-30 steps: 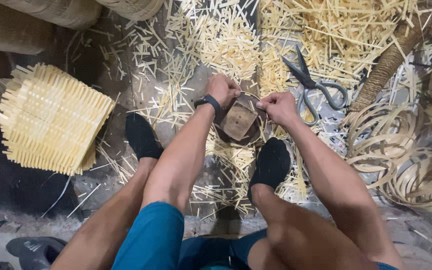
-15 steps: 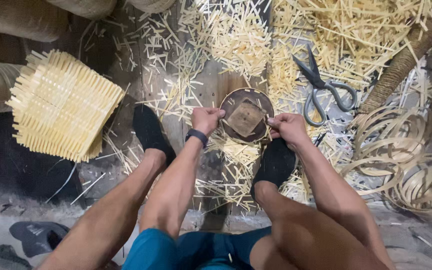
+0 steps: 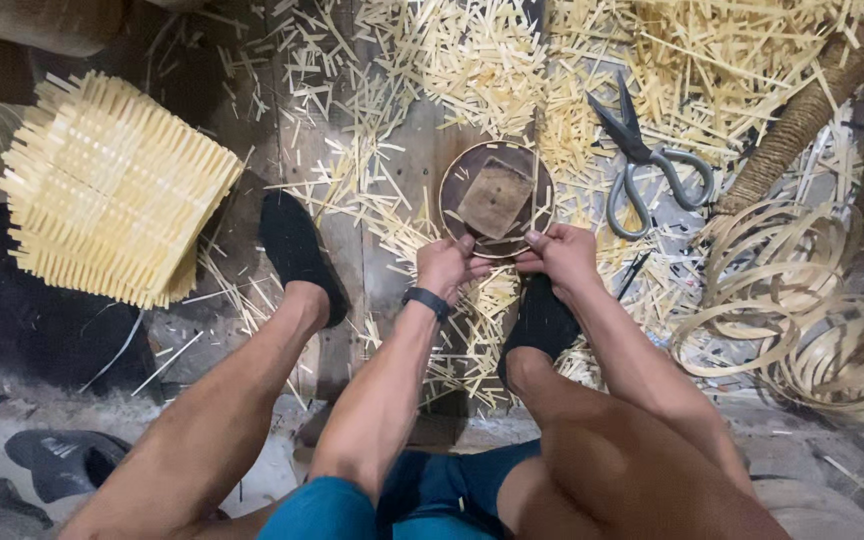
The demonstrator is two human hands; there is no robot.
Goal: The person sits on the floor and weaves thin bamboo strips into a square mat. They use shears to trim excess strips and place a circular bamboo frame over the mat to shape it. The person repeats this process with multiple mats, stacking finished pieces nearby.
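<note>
Dark worn plank floor (image 3: 392, 190), strewn pale cane offcuts (image 3: 472, 60), dim light

The round woven base (image 3: 497, 198) is a small, dark brown disc with a thin, lighter rim going around its edge. In its middle there is a square patch of lighter brown, turned a little so that its corners point diagonally. The disc is facing up toward the camera, almost flat, and it is held above the wooden floor (image 3: 402, 170), between the two feet. Its near edge is gripped from both sides: the left hand (image 3: 446, 265) holds the lower left part, the right hand (image 3: 560, 255) the lower right part.
</note>
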